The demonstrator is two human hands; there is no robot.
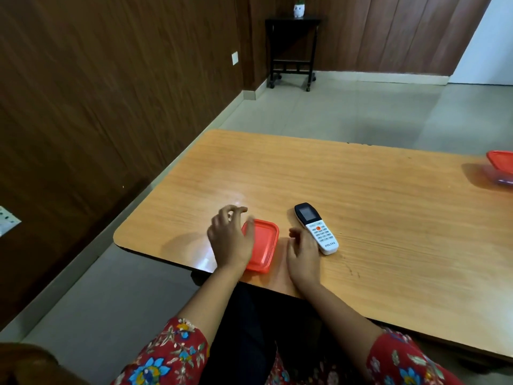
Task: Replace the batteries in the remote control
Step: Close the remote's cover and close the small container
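The white Voltas remote control (316, 228) lies face up on the wooden surface (361, 187), its dark screen end pointing away. Just to its left, the right hand (304, 255) rests with fingers loosely curled, holding nothing. Left of that sits a red-lidded container (264, 247). The left hand (229, 240) is over its left edge, fingers relaxed and empty. A second red-lidded container (502, 165) sits at the far right.

Both forearms extended, converging, palms down. Left hand (230, 240) has its fingers loosely curled, gripping nothing. Right hand (304, 252) likewise, fingers relaxed and slightly bent.
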